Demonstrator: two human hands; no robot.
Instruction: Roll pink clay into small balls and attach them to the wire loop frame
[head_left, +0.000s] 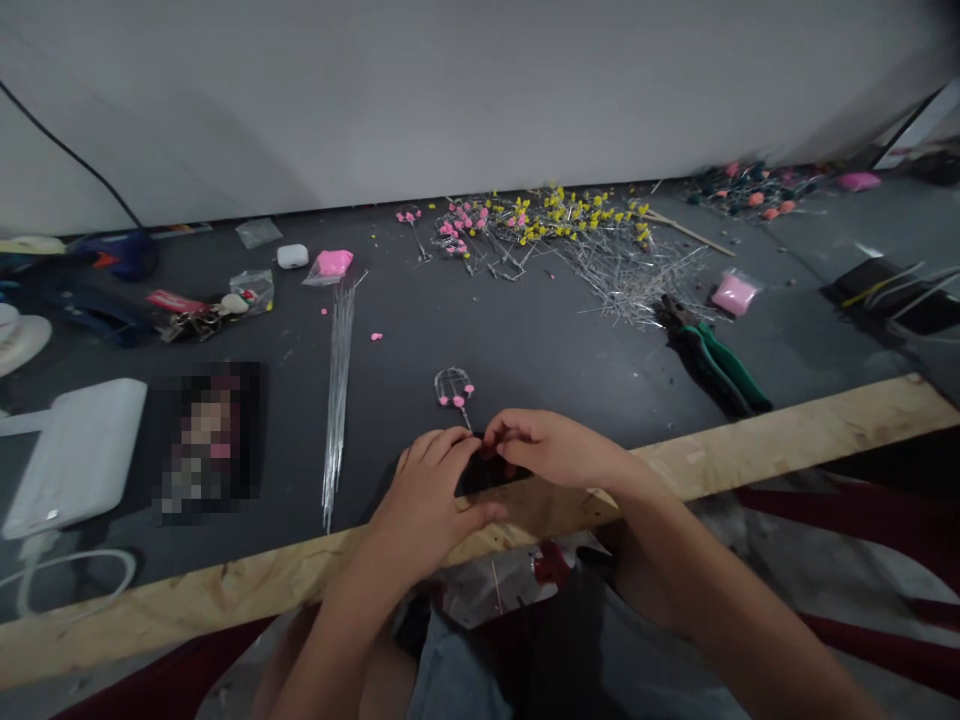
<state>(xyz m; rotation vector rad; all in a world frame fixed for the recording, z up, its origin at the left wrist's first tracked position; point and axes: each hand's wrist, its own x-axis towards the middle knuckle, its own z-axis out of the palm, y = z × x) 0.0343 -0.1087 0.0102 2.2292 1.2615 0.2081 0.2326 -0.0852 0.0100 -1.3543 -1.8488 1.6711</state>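
A small wire piece (453, 384) with a rounded loop and several pink beads lies on the dark table in front of my hands. Its twisted stem runs down to the fingertips of my left hand (429, 490), which rests at the table's edge, fingers stretched forward and thumb apart. Right beside it, my right hand (551, 445) has its fingers curled in a pinch close to the stem's end. What sits between those fingertips is hidden. To the left lies a bundle of straight wires (340, 390), with a loose pink bit (376, 337) near it.
Yellow-tipped wire stems (577, 215) and pink-tipped ones (461, 225) are heaped at the back. Green-handled pliers (716, 365) lie right, near a pink clay packet (736, 293). A white power bank (79, 455) is at left. A wooden strip (712, 455) edges the table (525, 345).
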